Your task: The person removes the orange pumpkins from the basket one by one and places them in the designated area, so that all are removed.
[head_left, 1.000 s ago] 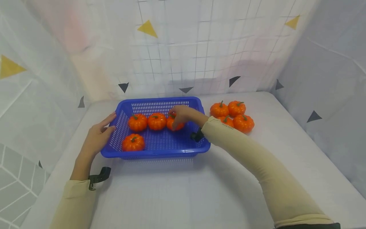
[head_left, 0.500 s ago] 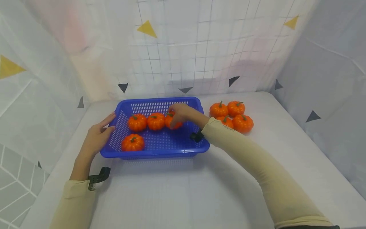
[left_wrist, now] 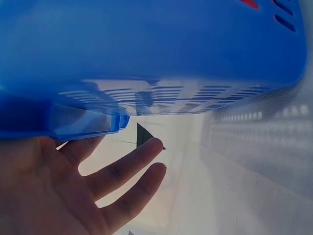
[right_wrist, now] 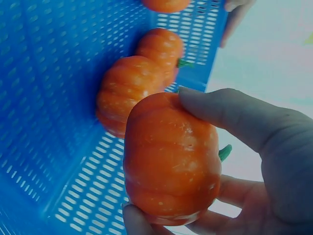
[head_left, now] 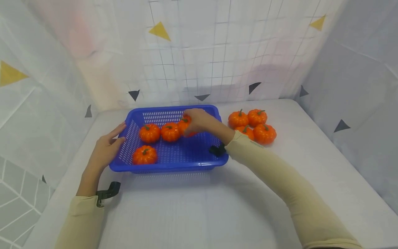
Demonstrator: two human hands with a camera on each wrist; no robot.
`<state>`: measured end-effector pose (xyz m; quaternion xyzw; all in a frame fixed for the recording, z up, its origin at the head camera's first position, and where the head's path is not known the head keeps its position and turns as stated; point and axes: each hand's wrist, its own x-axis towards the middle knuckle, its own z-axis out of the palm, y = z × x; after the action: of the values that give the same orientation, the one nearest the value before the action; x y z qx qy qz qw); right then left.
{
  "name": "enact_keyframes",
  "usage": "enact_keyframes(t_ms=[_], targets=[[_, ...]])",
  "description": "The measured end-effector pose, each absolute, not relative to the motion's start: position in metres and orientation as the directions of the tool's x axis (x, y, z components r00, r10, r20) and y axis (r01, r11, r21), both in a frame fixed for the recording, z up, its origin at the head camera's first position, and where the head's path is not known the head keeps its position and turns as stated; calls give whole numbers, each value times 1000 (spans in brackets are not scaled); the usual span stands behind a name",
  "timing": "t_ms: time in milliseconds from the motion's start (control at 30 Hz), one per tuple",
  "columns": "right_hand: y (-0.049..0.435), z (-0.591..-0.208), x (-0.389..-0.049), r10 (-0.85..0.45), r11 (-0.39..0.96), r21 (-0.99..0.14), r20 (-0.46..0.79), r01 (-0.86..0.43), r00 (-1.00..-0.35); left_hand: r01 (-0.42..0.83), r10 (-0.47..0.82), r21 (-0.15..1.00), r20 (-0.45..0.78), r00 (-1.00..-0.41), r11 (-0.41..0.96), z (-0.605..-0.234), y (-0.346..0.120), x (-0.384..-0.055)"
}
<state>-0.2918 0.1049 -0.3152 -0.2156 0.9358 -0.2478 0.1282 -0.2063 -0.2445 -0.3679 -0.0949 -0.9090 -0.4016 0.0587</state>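
Note:
My right hand [head_left: 200, 120] grips a small orange pumpkin [right_wrist: 171, 156] with a green stem, thumb on one side and fingers on the other. It is inside the blue plastic basket [head_left: 174, 166], raised a little in the right half. Beside it sit a middle pumpkin [head_left: 170, 132] and a back-left pumpkin [head_left: 150, 133]; a front-left pumpkin [head_left: 144, 155] lies nearer the front wall. My left hand [head_left: 104, 150] rests at the basket's left rim, its fingers extended. In the left wrist view those fingers [left_wrist: 129, 171] spread below the rim, holding nothing else.
Right of the basket several more pumpkins [head_left: 265, 134] stand close together on the white tabletop [head_left: 174, 211]. My right sleeve [head_left: 270, 169] crosses the basket's right rim and partly covers one of them. White sheets [head_left: 192, 52] enclose the back and sides.
The right hand has lifted its pumpkin slightly and shifted a little to the left, toward the middle pumpkin. The left hand and the basket stay in place.

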Motion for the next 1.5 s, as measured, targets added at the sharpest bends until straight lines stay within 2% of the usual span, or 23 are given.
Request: enact_keyframes(t_ms=[533,1500], targets=[[129,-289,-271,-492,683,-617,8,-392,-871,224,121,738,191,-974,637,-367,-249,-208],[159,-291,-248,-353,589,-774,9,-230,-936,219,124,725,183,-975,654,-370,-247,-210]])
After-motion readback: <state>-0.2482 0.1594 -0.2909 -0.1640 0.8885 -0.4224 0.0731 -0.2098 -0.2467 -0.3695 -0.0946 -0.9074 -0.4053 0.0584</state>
